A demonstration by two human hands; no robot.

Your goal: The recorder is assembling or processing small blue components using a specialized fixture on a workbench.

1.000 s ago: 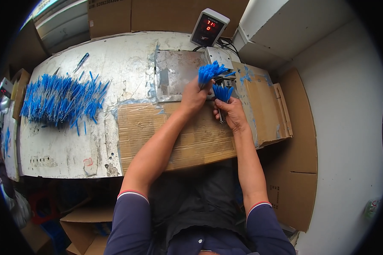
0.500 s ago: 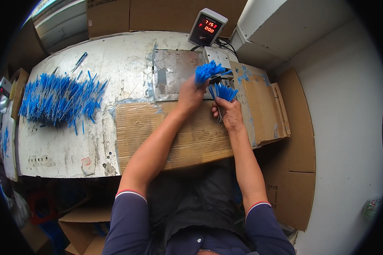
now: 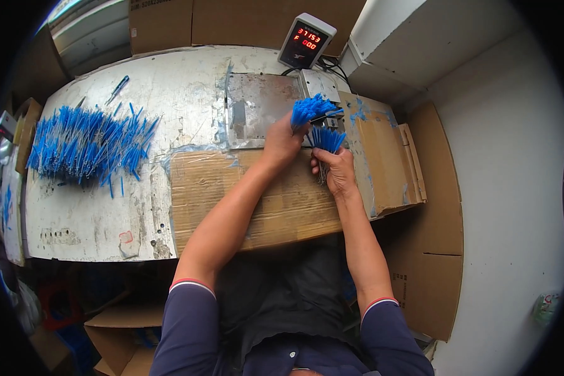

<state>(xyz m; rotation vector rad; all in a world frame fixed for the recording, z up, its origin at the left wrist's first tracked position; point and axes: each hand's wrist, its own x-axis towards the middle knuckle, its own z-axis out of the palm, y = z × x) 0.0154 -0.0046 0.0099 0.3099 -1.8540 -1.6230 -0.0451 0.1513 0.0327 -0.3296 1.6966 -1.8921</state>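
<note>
My left hand (image 3: 283, 144) is closed round a thick bunch of thin blue sticks (image 3: 310, 108), their ends pointing up and to the right. Just below it, my right hand (image 3: 340, 170) pinches a smaller bunch of blue-sleeved wires (image 3: 327, 139). That bunch fans out at the top, and its thin silvery ends hang beneath the fingers. The two bunches are close together, over the near right edge of a metal plate (image 3: 263, 94). A big pile of similar blue and silvery pieces (image 3: 88, 147) lies on the left of the worn white table (image 3: 100, 219).
Behind my hands stands a small device with a lit red display (image 3: 307, 41), its black cables at its right. Taped cardboard (image 3: 250, 194) covers the table's front, and a cardboard box (image 3: 388, 156) sits at right. A pen (image 3: 117, 89) lies beyond the pile.
My left hand and its bunch have shifted slightly right and down. The right hand's bunch has moved a little left, closer under it, and its tips stand more upright.
</note>
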